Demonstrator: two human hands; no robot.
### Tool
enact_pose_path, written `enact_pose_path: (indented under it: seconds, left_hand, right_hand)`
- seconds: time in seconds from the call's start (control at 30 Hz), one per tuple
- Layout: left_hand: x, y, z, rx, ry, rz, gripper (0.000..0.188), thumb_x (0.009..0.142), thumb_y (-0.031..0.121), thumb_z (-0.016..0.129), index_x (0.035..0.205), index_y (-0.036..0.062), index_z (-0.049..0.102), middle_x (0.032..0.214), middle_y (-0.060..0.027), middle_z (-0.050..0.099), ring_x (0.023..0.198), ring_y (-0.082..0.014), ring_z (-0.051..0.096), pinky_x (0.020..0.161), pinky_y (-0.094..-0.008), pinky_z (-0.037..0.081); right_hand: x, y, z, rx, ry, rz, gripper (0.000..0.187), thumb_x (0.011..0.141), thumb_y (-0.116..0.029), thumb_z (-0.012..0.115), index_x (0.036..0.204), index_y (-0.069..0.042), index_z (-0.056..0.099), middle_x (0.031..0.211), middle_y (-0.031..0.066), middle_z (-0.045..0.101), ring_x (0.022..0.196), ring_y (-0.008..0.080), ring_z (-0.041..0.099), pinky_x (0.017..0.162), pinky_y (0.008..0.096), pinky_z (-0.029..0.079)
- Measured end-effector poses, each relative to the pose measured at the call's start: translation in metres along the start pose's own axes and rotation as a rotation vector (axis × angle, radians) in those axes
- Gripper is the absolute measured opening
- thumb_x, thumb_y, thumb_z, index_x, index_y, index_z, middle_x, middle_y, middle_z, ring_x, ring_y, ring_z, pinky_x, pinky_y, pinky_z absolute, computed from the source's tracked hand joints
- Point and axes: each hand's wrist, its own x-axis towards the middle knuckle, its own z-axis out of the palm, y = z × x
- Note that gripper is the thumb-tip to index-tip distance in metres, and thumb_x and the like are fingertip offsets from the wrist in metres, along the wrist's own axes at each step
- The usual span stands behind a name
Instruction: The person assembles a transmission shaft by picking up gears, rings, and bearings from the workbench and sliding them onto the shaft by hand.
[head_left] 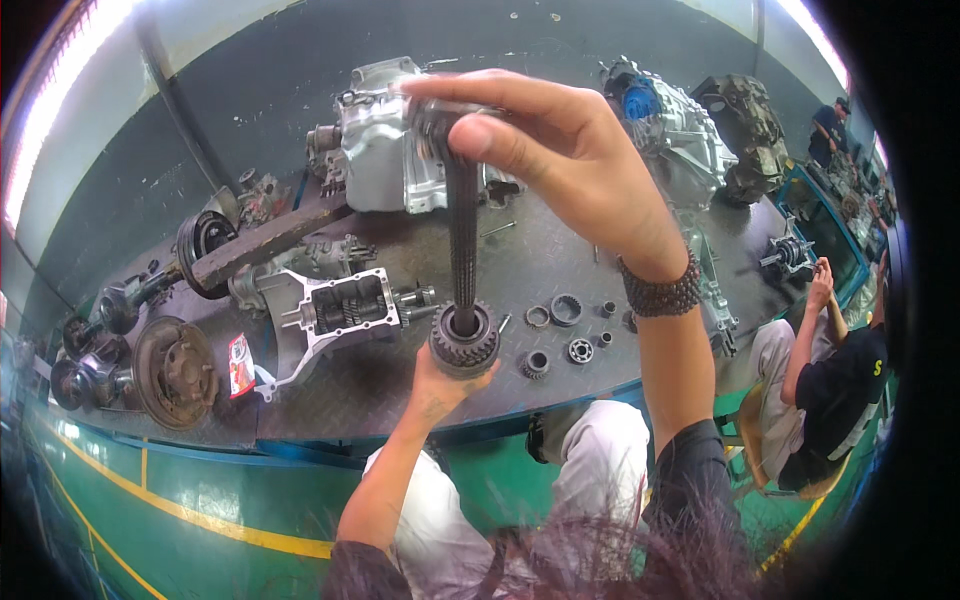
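My left hand (435,382) grips a toothed gear (464,345) from below, just above the bench's near edge. A long dark splined shaft (463,235) stands upright in the gear's bore. At the shaft's top end is my right hand (570,135), its thumb against the shaft and its index finger stretched over the top. That upper end is blurred, and the other fingers of this hand are mostly hidden. To the right of the gear lie loose parts on the bench: a large ring (566,309), a thin ring (537,317), a bearing (580,349) and a small gear (536,364).
On the metal bench (430,385), an open gearbox housing (350,302) with gears inside lies left of my hands. Behind stand a silver casing (385,150) and a larger gearbox (675,130). A rusty brake drum (175,372) sits far left. Another person (830,385) works at right.
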Motion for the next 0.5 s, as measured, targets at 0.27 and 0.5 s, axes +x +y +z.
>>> enact_pose_path:
  seconds: [0.27, 0.5]
  left_hand:
    - [0.005, 0.004, -0.002, -0.034, -0.016, -0.024, 0.057, 0.072, 0.007, 0.09, 0.122, 0.0034, 0.064, 0.113, -0.0037, 0.072, 0.1, -0.0114, 0.066, 0.094, -0.0308, 0.054]
    - [0.005, 0.001, -0.001, -0.062, 0.025, -0.052, 0.054, 0.071, 0.008, 0.088, 0.12, 0.0039, 0.063, 0.107, -0.0022, 0.072, 0.097, -0.0111, 0.068, 0.087, -0.0299, 0.056]
  right_hand:
    - [-0.054, 0.054, 0.034, -0.216, -0.119, 0.109, 0.091, 0.077, -0.029, 0.091, 0.149, -0.003, 0.042, 0.111, 0.0172, 0.072, 0.102, 0.0271, 0.069, 0.096, 0.0408, 0.053]
    - [-0.09, 0.079, 0.05, -0.025, -0.171, 0.216, 0.075, 0.085, -0.019, 0.083, 0.148, 0.0, 0.048, 0.134, 0.0125, 0.066, 0.125, 0.0253, 0.061, 0.112, 0.0417, 0.044]
